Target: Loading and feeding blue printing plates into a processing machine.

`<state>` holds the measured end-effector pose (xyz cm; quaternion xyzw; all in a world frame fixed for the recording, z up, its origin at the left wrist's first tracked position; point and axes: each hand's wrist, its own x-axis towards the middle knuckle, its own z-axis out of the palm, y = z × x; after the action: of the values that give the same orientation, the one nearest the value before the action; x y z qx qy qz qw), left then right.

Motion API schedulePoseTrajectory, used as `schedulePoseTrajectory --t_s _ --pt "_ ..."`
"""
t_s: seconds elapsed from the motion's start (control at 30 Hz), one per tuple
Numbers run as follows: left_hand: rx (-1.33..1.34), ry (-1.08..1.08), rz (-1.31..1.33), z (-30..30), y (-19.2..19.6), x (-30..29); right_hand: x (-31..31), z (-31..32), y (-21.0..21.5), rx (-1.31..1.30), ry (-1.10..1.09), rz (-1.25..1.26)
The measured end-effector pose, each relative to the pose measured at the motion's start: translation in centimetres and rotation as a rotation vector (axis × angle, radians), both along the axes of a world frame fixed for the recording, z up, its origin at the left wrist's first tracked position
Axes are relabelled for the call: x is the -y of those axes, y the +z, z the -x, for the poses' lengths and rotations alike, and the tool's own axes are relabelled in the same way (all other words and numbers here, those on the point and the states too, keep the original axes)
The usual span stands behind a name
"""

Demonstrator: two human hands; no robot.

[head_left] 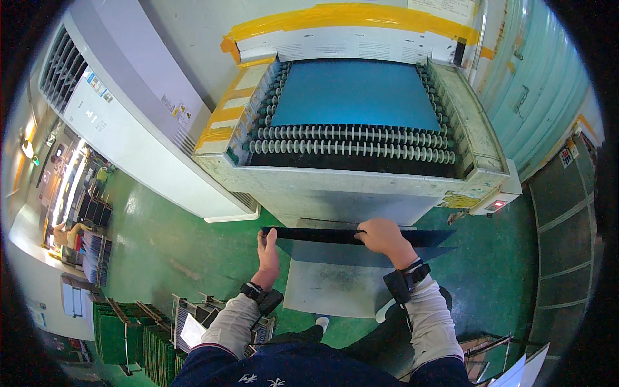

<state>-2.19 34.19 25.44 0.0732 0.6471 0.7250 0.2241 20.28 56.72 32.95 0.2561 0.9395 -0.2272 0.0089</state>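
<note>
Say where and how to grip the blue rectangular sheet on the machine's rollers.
I'd take the near edge of the blue rectangular sheet from the person's side, left hand and right hand toward its corners. That edge faces the person, and gaps between the pale disc rollers may leave room underneath. Pale side walls flank it; the yellow-taped white cover borders its far edge.

from where i stand i can't tell whether the dark panel [316, 237] spanning the left hand [268, 259] and right hand [390, 242] is one sheet or two. it hides part of the pale floor sheet [342, 287] below the fingers. beyond them, the blue sheet [356, 93] covers the rollers under it. right of the right fingers, a red display [496, 205] is too small to read. far left of the left fingers, a person [69, 237] is tiny and blurred.
</note>
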Motion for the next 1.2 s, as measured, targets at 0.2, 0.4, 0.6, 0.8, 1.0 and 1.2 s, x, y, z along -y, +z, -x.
schedulePoseTrajectory --t_s 0.2,0.4,0.6,0.8,1.0,1.2 --pt "-0.036 -0.006 0.037 -0.1 0.2 0.0 0.0 0.1 0.1 0.022 -0.007 0.005" --pt "-0.019 0.020 0.045 -0.3 0.3 -0.2 0.0 0.1 0.3 0.048 -0.003 0.026" --pt "-0.015 -0.028 0.025 0.3 -0.1 0.1 0.0 0.2 0.7 0.061 -0.011 0.041" --pt "-0.002 0.008 0.026 0.3 -0.7 0.0 -0.1 0.3 0.6 0.054 -0.008 0.049" --pt "-0.011 -0.010 0.039 0.3 -0.3 -0.1 -0.2 0.2 0.3 0.021 -0.012 0.033" --pt "-0.011 -0.028 0.032 0.3 -0.1 -0.1 -0.2 0.2 0.2 0.021 -0.011 0.024"
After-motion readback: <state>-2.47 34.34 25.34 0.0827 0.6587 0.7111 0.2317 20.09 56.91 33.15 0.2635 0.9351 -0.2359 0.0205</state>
